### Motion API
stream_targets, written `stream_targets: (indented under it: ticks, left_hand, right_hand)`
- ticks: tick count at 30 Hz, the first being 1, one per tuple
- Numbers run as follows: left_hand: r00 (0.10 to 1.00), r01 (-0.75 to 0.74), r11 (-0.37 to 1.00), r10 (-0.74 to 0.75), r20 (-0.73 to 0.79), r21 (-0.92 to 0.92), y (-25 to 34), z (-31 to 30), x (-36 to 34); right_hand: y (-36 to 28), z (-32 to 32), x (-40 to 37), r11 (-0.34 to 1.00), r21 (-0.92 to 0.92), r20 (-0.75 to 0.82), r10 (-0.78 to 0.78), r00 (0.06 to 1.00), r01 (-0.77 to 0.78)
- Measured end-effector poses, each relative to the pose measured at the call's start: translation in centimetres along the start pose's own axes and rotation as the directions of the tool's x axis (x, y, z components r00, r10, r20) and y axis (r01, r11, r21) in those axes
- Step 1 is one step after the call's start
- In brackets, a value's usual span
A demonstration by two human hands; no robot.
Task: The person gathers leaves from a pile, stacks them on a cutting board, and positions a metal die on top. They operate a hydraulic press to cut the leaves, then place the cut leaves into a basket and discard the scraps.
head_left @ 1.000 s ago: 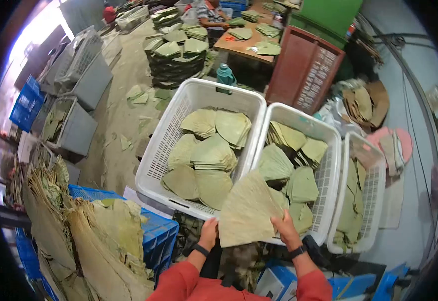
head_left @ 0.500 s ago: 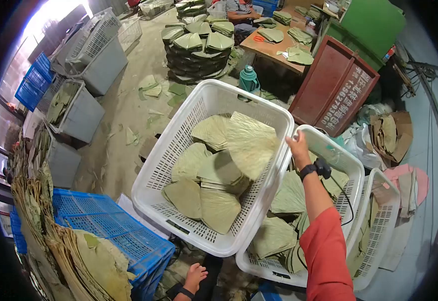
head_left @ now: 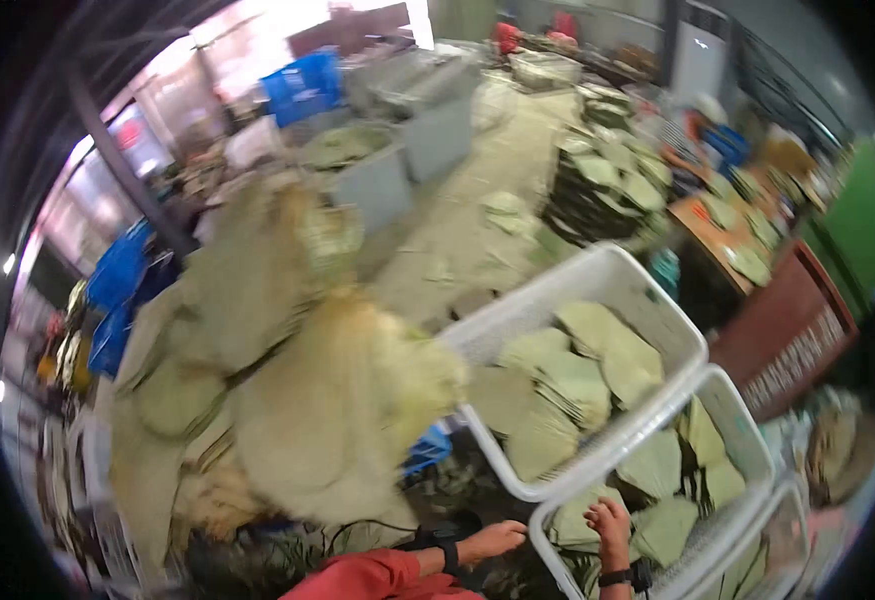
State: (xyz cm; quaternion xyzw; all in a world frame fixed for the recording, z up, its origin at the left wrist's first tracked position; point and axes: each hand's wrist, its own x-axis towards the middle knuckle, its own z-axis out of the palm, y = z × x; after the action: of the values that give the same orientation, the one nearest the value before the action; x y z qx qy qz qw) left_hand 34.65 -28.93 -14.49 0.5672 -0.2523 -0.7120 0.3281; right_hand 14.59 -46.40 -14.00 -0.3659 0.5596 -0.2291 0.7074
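My right hand [head_left: 609, 520] is over the lower white plastic crate [head_left: 757, 440], fingers apart and slightly bent, with nothing visible in it. Beneath and around it lie stacks of green, fan-shaped dried leaves [head_left: 650, 465]. My left hand [head_left: 494, 540] is just left of this crate's rim, a little blurred, its fingers loosely extended and nothing visible in them. Beyond both hands, a second white crate [head_left: 657, 300] overlaps the lower one's edge and holds more folded leaves [head_left: 542, 375]. Large dried leaves [head_left: 307, 400] are piled high on my left, smeared by motion.
Grey bins [head_left: 372, 185] and blue crates [head_left: 302, 85] stand at the back left. A tall leaf stack [head_left: 597, 190] rises from the littered floor. A person [head_left: 687, 140] sits by an orange-brown table [head_left: 707, 225]. A red board [head_left: 787, 330] leans at the right.
The view has swung left, bringing the large leaf pile into the middle. My right hand has left the upper crate's rim and drawn back; both hands are now closer together.
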Motion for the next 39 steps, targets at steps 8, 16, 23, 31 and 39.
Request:
stream_targets:
  ticks: [8,16,23,31,39]
  left_hand:
    - [0.901,-0.428,0.883,0.402,0.163,0.193,9.1,1.3,-29.7]
    - [0.516,-0.137,0.327,0.829,-0.214,0.935,16.4,-16.7,-39.9]
    - [0.68,0.054,0.242,0.702,-0.212,0.969,11.2,-28.3,-27.6]
    - [0.732,0.058,0.315,0.632,-0.255,0.947,10.0,-26.6,-27.1]
    - [0.756,-0.01,0.243,0.636,-0.152,0.97,7.0,-29.2,-23.2]
  right_hand:
    - [-10.5,12.6,-9.7,0.868,-0.026,0.398,-0.447,0.801,0.497]
    - [-16.5,28.6,-17.5,0.505,-0.258,0.687,-0.503,0.524,0.824]
    - [-19.1,42.1,-8.7,0.25,-0.676,0.642,-0.262,0.72,0.694]
    - [-15.9,44.6,-13.2,0.049,-0.734,0.6,-0.422,0.68,0.677]
    - [-10.8,46.9,-18.4,-0.272,-0.614,0.684,-0.652,0.328,0.741]
